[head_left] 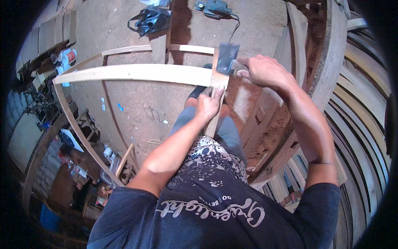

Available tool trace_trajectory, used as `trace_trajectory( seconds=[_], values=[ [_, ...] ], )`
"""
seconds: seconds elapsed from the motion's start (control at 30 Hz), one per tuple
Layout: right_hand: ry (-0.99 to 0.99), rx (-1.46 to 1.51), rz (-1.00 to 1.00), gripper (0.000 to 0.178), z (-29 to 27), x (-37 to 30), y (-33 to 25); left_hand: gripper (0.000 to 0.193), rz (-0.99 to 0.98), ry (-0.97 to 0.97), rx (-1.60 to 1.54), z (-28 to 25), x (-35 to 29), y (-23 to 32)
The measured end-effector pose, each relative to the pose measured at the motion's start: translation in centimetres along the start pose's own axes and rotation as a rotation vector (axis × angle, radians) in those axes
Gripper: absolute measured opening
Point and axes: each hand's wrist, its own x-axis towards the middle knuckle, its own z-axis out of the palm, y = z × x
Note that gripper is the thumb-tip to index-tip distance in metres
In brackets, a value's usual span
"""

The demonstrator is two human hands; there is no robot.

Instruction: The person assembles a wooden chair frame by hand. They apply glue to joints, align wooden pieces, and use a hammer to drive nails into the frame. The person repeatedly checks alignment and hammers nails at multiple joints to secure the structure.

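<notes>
My left hand [208, 106] grips the pale wooden frame [145, 73] near its corner, the long rail running leftward from it. Just beyond, my right hand [265, 70] has its fingers closed on the edge of a blurred dark rectangular tool [227, 59] at that corner. Well ahead of both hands lie a corded power tool [215, 8] and a black plastic bag [151, 21].
</notes>
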Motion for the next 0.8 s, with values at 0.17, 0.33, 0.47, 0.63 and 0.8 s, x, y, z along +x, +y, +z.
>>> trace_trajectory(
  seconds=[0.17,0.33,0.47,0.63,0.8],
  values=[
    [0.159,0.040,-0.097,0.057,-2.3,0.7,1.8,0.060,-0.090,0.008,0.111,-0.7,0.0,2.6],
    [0.796,0.270,0.003,0.060,-6.1,2.3,5.4,0.059,-0.057,-0.005,-0.063,0.1,0.5,0.0],
    [0.361,0.119,0.072,0.057,-2.1,1.1,2.3,0.058,-0.011,0.023,-0.043,0.0,0.3,1.1],
    [-0.078,0.031,0.018,0.052,-2.2,0.2,1.1,0.074,-0.006,0.024,0.148,-0.2,0.5,1.4],
    [0.517,0.140,0.071,0.058,-4.9,0.4,3.9,0.078,0.014,0.010,0.014,0.5,0.5,-0.6]
  ],
)
